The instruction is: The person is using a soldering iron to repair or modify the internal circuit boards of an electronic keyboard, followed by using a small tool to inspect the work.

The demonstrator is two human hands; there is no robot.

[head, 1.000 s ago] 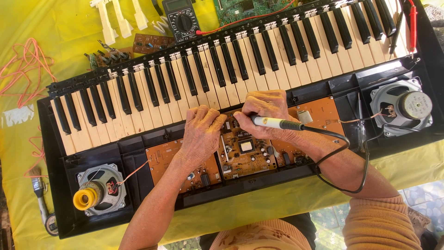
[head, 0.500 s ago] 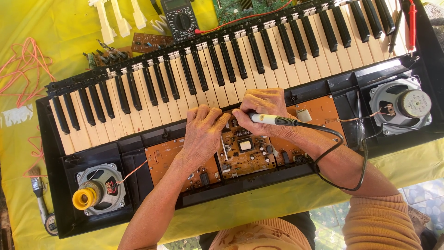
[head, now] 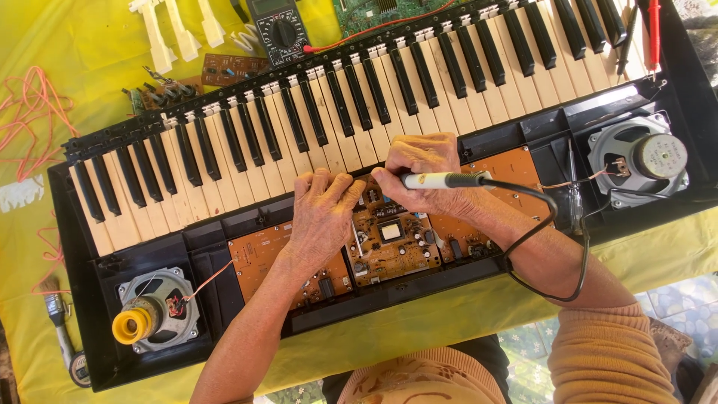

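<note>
Two round speakers sit in my opened keyboard (head: 187,239): one (head: 153,314) at its near left corner with a yellow centre, one (head: 639,157) at the near right with a grey metal back. Between them lie brown circuit boards; the middle board (head: 393,243), crowded with small parts, lies right under my hands. My right hand (head: 422,168) is clenched around one soldering iron (head: 445,179), white at the grip with a dark collar, its black cord looping back along my wrist; the tip is hidden beneath my fingers. My left hand (head: 321,217) lies flat, fingertips on the board's far edge just beside the white keys, grasping nothing I can make out. Both hands nearly touch. One black meter (head: 280,30) rests on the yellow cloth (head: 67,45) past the keys.
</note>
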